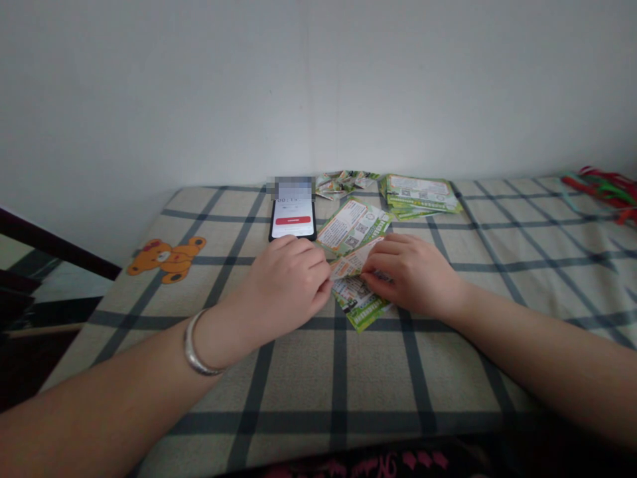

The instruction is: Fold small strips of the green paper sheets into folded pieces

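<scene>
A green-and-white printed leaflet lies creased between my two hands. My left hand pinches its left side, thumb and fingers closed. On the other side my right hand grips its upper right part with bent fingers, covering some of the print. Just beyond, a second flat leaflet with QR codes rests on the cloth, partly overlapped by the one I hold. Whether the held piece is one sheet or two, I cannot tell.
A phone showing a timer lies behind my left hand. By the wall are a pile of folded leaflets and a stack of flat ones. Red and green items sit far right. A bear picture is at left on the checked tablecloth.
</scene>
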The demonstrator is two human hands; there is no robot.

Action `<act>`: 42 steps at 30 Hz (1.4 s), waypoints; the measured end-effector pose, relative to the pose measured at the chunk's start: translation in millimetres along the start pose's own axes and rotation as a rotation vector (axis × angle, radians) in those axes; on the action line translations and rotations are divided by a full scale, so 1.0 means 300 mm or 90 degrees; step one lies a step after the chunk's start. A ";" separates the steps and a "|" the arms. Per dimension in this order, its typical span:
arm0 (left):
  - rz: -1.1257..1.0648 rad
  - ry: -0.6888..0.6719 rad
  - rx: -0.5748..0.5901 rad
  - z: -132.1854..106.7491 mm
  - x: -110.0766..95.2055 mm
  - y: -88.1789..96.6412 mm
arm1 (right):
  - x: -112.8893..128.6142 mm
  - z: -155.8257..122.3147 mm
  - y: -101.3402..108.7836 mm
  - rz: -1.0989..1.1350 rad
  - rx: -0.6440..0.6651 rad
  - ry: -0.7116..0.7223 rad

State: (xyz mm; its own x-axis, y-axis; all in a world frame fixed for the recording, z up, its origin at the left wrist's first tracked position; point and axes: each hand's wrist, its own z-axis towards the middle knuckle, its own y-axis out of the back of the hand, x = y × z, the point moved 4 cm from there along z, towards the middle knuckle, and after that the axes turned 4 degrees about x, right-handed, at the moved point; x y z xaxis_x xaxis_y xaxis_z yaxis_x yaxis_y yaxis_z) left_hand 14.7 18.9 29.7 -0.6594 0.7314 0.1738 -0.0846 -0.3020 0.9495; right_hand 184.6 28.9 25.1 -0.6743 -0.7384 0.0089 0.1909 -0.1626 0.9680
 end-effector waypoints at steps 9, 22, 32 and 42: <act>0.021 0.053 -0.004 -0.001 0.001 -0.004 | -0.019 0.012 -0.017 0.090 0.007 -0.064; -0.082 0.137 0.051 0.009 0.025 -0.033 | -0.028 0.024 -0.032 0.157 0.021 -0.123; -0.103 0.114 0.032 0.017 0.032 -0.056 | -0.021 0.044 -0.044 0.137 0.019 -0.123; -0.134 0.112 0.055 0.017 0.037 -0.062 | -0.026 0.035 -0.053 0.281 -0.007 -0.062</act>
State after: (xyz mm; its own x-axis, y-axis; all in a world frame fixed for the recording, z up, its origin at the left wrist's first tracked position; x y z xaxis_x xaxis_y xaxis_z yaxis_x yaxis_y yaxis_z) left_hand 12.8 35.7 15.2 -0.7545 0.6527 -0.0695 -0.1734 -0.0960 0.9802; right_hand 179.4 44.2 12.2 -0.5898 -0.6740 0.4448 0.4831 0.1468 0.8632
